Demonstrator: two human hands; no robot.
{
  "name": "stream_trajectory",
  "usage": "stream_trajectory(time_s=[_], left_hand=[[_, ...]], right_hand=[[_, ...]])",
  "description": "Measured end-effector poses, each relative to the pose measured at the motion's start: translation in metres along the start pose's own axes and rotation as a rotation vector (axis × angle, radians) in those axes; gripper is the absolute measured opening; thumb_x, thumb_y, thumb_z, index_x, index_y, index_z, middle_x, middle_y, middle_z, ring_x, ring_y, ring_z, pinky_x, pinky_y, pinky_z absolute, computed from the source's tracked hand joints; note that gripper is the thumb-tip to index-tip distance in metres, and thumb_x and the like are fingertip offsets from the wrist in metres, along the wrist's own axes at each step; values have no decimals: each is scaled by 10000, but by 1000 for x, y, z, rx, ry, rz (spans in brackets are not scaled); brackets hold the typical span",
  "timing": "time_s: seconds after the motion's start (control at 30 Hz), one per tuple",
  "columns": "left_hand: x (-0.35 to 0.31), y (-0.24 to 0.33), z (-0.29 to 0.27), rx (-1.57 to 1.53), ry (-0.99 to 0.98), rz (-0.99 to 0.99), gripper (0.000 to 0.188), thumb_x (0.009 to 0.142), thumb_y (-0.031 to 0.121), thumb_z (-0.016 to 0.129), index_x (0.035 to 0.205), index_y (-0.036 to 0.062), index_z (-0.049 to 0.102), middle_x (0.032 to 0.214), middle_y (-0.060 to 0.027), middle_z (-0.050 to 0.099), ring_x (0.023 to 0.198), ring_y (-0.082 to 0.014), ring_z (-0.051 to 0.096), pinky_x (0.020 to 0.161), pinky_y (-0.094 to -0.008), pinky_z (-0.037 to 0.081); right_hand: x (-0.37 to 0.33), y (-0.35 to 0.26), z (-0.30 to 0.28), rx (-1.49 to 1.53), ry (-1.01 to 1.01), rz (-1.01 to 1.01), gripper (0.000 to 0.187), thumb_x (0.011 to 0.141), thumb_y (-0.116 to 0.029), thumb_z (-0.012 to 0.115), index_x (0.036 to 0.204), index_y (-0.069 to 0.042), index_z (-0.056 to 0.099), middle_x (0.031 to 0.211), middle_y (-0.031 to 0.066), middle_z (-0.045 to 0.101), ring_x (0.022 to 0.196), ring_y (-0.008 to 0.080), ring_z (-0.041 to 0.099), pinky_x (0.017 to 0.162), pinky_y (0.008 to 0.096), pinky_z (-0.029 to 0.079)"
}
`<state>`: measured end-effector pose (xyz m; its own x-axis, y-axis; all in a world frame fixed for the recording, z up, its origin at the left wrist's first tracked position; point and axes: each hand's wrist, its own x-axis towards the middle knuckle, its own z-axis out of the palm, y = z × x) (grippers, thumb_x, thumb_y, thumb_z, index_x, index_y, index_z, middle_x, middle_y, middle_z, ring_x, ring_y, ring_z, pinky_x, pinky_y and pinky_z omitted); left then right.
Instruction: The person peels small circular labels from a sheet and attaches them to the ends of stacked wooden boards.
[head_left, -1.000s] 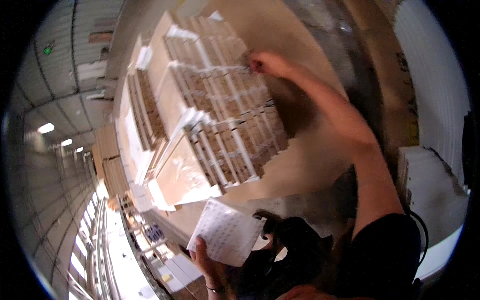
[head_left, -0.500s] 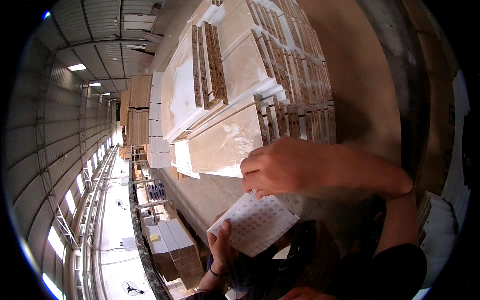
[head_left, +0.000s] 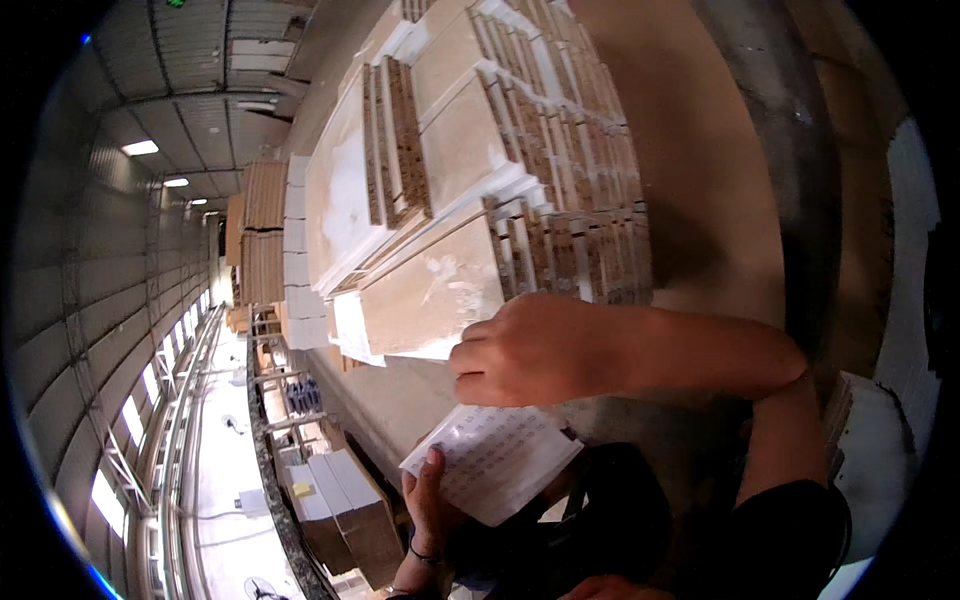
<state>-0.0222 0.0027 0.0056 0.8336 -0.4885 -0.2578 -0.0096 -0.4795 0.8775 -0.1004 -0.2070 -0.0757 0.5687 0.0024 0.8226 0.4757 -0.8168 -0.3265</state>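
My left hand [head_left: 425,500] grips the left edge of a white sheet of small printed labels [head_left: 500,460], its thumb lying on top. The marks run in rows across the sheet. Just above the sheet's top edge is my right hand [head_left: 530,350], with its fingers curled in a closed pinch. Whatever those fingertips hold, if anything, is hidden behind the knuckles. In the picture, the right hand overlaps the lower corner of a large stack of chipboard panels [head_left: 430,300]; I cannot tell whether it touches them.
Loose panel strips [head_left: 395,140] lie on top of the stack. At lower left are white-topped stacked boards [head_left: 345,485] with a yellow note [head_left: 303,490]. Taller board stacks [head_left: 263,230] stand farther back. Pale panels [head_left: 870,460] are at the right. Brown floor [head_left: 700,130] runs beside the stack.
My right hand has shifted left and slightly down relative to the stack, and its fingers have curled over more. The left hand keeps hold of the label sheet. The whole view has shifted slightly.
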Motion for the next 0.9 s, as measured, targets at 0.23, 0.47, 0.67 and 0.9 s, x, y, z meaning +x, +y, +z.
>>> stream_trajectory(time_s=[0.23,0.47,0.67,0.9], left_hand=[[12,-12,-12,-177,-70,-89,408,848,303,409,1066,-39,457,951,-147,548,851,-258,549,755,-378,449],[11,-19,-25,-214,-88,-139,427,868,296,391,1131,-40,389,1035,-184,488,945,-251,501,803,-388,431],[3,-8,4,-171,46,51,305,818,213,488,1010,-25,484,888,-116,553,771,-218,543,655,-338,444],[14,-8,-3,-64,-82,-46,376,829,300,449,1051,-3,462,917,-128,540,854,-222,536,733,-348,445]], right_hand=[[-7,22,-44,653,-6,68,156,778,-192,557,752,-38,550,720,79,573,672,159,564,607,281,476],[-89,116,-94,477,393,672,118,768,-126,606,832,-37,565,759,-14,565,716,54,506,655,215,409],[-206,190,-39,125,38,949,87,694,-77,615,780,-63,605,810,38,599,723,133,543,661,261,422],[-232,203,6,4,136,1169,158,621,-129,649,776,-158,631,929,46,581,913,222,522,844,365,338]])
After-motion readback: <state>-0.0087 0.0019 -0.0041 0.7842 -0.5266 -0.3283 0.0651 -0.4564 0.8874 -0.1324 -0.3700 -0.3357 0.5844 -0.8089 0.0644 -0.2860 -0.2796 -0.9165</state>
